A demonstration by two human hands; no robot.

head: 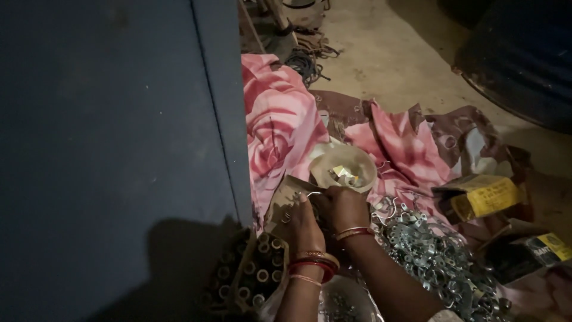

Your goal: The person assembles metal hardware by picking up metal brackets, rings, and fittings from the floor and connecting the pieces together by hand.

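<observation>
My left hand (302, 225) and my right hand (342, 207) meet just below a small cream bowl (344, 160) that holds a few small metal pieces. Both pinch a thin metal wire clip (312, 195) between their fingertips. Bangles ring both wrists. A heap of shiny metal clips (435, 256) lies on the pink flowered cloth (280, 125) to the right of my right forearm.
A tall dark blue panel (119, 155) fills the left side. Below my left hand sits a box of upright cylindrical parts (256, 277). Yellow cardboard boxes (485, 197) lie at right, a dark drum (524, 53) stands top right, and cables (307, 56) lie on the concrete floor.
</observation>
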